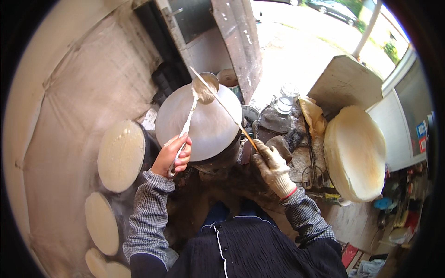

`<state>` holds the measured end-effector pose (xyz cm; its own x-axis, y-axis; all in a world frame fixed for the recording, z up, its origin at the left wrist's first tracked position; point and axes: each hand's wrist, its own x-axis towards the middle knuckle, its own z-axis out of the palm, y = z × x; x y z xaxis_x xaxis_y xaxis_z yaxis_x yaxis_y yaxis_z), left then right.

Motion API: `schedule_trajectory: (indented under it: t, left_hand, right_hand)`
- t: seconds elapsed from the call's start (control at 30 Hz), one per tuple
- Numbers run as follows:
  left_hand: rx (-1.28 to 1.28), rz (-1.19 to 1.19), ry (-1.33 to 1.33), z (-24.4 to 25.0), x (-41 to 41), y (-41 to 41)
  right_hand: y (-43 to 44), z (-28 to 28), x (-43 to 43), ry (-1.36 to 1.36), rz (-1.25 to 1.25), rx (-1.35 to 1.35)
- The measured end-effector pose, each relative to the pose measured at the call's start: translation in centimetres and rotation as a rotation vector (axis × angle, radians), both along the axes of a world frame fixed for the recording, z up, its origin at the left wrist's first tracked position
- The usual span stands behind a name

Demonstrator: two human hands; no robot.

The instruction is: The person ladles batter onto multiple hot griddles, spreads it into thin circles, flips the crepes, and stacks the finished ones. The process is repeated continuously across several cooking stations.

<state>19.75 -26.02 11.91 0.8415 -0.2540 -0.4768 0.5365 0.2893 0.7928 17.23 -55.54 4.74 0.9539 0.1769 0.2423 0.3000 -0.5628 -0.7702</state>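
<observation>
My left hand (175,154), bare, grips the handle of a metal ladle (206,89) whose bowl holds pale batter. The bowl is over the far edge of a round, bare griddle (194,128). In a knit work glove, my right hand (273,165) holds a long thin spatula (227,111) with a tan handle end. Its blade slants across the ladle's bowl; whether they touch I cannot tell. Batter streaks the ladle's handle. To the left, a thin round pancake (121,156) with small bubbles lies on another griddle.
More pancakes (102,223) lie on griddles at lower left, near a cloth-covered wall (76,104). A thick stack of pancakes (354,153) stands at right. Glass jars (286,97), metal tongs (313,170) and a brown cloth (314,118) sit between the stack and the middle griddle.
</observation>
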Motion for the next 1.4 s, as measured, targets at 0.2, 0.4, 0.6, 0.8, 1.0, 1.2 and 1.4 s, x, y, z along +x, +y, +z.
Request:
schedule_trajectory:
  t: [0.2, 0.4, 0.6, 0.8, 1.0, 1.2, 1.4]
  left_hand:
    - [0.228, -0.047, -0.057, -4.5, 6.2, -1.2]
    - [0.365, -0.073, -0.147, -9.1, 8.5, -2.0]
    - [0.711, -0.057, -0.356, -13.5, 10.2, 0.5]
    - [0.912, -0.033, -0.509, -17.4, 11.9, 2.2]
    - [0.982, 0.096, -0.563, -17.4, 11.4, 3.8]
    - [1.028, 0.162, -0.575, -17.5, 9.3, 7.1]
    - [0.956, 0.222, -0.561, -18.0, 8.0, 10.0]
  right_hand:
    - [0.7, -2.0, -0.2, -0.152, -0.232, -0.117]
    - [3.6, -2.9, 1.0, 0.099, -0.376, -0.365]
    - [5.1, -2.4, 0.5, 0.024, -0.407, -0.366]
    - [6.0, -4.9, 1.1, 0.071, -0.482, -0.387]
    - [8.9, -6.1, 0.9, 0.113, -0.530, -0.017]
    - [10.3, -7.8, 3.8, 0.478, -0.434, -0.264]
    - [12.6, -5.7, 6.2, 0.481, -0.372, 0.088]
